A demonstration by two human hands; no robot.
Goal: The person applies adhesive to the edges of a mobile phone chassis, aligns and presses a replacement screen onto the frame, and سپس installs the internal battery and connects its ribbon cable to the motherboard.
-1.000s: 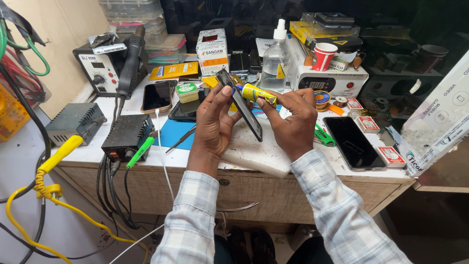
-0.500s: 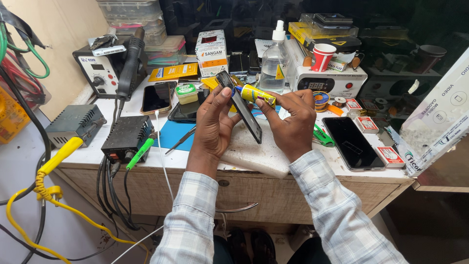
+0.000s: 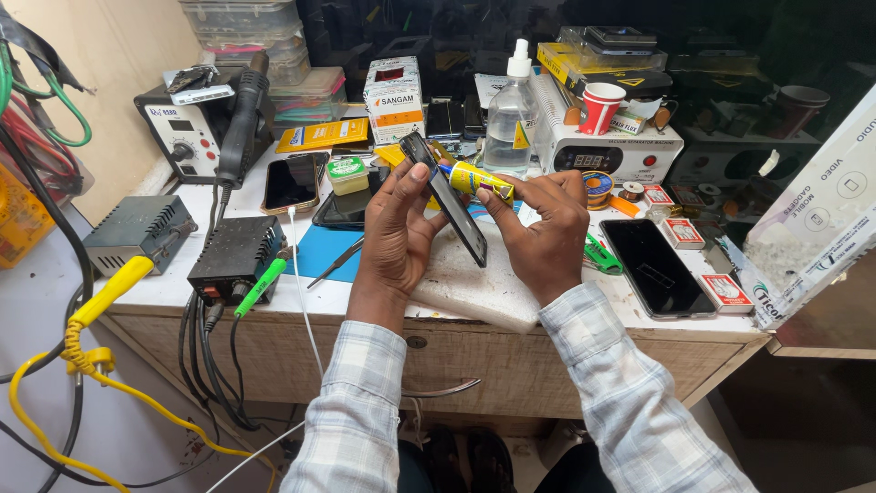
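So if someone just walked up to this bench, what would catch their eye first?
The two hands at centre: the left hand holds a dark phone tilted on edge, and the right hand puts a yellow glue tube to its upper edge. Next, the bright yellow coiled cable hanging off the bench's left front.

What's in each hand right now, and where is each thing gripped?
Left hand grips the dark phone by its long edges, tilted on edge. Right hand pinches the yellow tube at its rear end.

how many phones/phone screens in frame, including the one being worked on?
4. One phone held edge-on by the left hand; one left near the hot-air station; one beside it; one right of the right hand. Clutter may hide more.
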